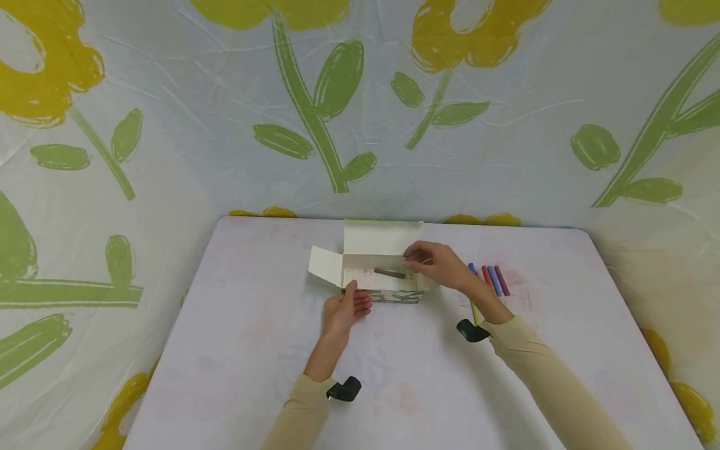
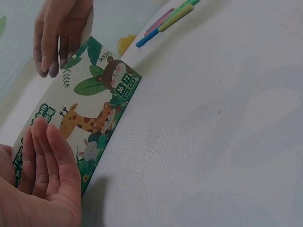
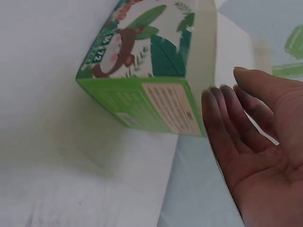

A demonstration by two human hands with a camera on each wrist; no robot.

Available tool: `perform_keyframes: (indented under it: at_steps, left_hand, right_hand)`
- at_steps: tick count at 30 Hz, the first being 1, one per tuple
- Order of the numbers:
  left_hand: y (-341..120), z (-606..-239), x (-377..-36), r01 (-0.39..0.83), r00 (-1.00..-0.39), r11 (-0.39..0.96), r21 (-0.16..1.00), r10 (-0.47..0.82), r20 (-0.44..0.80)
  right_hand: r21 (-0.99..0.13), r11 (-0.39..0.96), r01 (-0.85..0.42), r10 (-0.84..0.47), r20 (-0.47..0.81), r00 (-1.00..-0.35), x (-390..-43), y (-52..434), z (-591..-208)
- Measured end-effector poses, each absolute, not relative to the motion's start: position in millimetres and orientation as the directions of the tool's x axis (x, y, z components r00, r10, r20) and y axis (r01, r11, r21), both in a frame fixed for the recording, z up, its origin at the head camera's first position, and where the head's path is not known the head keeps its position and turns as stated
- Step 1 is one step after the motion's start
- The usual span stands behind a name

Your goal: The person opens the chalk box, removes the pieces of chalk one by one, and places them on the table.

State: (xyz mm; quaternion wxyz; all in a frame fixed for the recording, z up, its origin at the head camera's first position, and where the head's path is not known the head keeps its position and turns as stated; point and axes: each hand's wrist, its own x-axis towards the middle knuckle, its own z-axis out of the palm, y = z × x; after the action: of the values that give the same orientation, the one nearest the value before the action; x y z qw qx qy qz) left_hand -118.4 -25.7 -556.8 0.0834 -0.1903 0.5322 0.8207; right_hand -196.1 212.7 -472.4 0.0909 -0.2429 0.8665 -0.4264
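A cardboard box (image 1: 394, 296) printed with cartoon animals stands on the table, its lid and left flap raised. Inside lies a dark brown stick (image 1: 390, 273). My left hand (image 1: 340, 310) holds the box's front wall near the left corner, thumb at the rim and fingers along the printed face (image 2: 78, 120). Over the box's right end hovers my right hand (image 1: 433, 264), its fingers (image 3: 227, 118) loosely bent beside the upper edge. Nothing shows between those fingers. The right wrist view shows the green end panel (image 3: 142, 104) below that hand.
Several coloured sticks (image 1: 495, 281) lie right of the box, among them red, blue and purple ones. A yellow stick (image 1: 475, 314) lies partly behind my right forearm. Beyond the white table (image 1: 253, 350) hangs a flower-printed cloth (image 1: 225, 156).
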Motion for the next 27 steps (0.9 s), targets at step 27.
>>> perform_keyframes:
  at_steps: [27]
  left_hand:
    - [-24.8, -555.3, -118.8, -0.345, -0.906, -0.440, 0.829, -0.075, -0.417]
  right_hand:
    - [-0.648, 0.635, -0.421, -0.712, -0.279, -0.644, -217.8, 150.5, -500.4]
